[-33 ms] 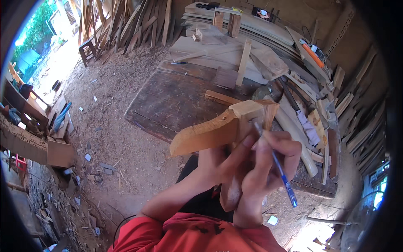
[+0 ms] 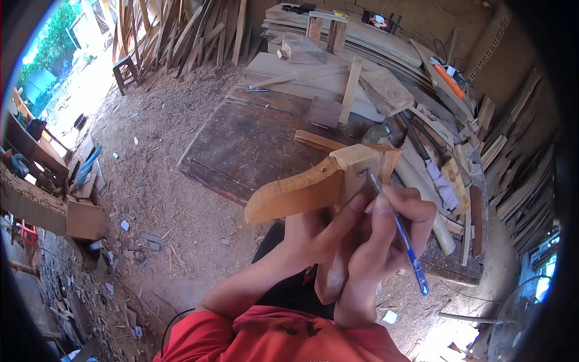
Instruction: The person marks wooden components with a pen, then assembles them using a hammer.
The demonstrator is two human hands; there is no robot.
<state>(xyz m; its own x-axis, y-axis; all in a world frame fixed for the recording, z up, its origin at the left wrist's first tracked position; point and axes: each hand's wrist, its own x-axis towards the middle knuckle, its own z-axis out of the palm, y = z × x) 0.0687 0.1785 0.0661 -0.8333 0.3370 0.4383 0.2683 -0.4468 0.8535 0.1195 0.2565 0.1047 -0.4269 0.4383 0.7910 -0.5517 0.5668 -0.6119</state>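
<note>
My left hand (image 2: 322,238) is closed round a curved, carved piece of pale wood (image 2: 295,193) with a squared block at its upper end. The wood is held up in front of me, over the near edge of the workbench. A brown wooden length (image 2: 330,280) shows below, between my hands; whether it belongs to the same piece I cannot tell. My right hand (image 2: 401,226) pinches a blue pen (image 2: 407,247), its tip up beside the block's side face. A small dark mark shows on that face. Whether the tip touches the wood is unclear.
A dark wooden workbench (image 2: 235,142) lies beyond my hands, with a wood block (image 2: 324,113), boards (image 2: 386,90) and a glass jar (image 2: 377,131) on it. Planks (image 2: 199,36) lean at the back. A cardboard box (image 2: 87,218) stands left; shavings cover the floor.
The pen tip has shifted slightly right and up, away from the dark mark, which now shows more plainly. My left hand and the carved wood have stayed about where they were.
</note>
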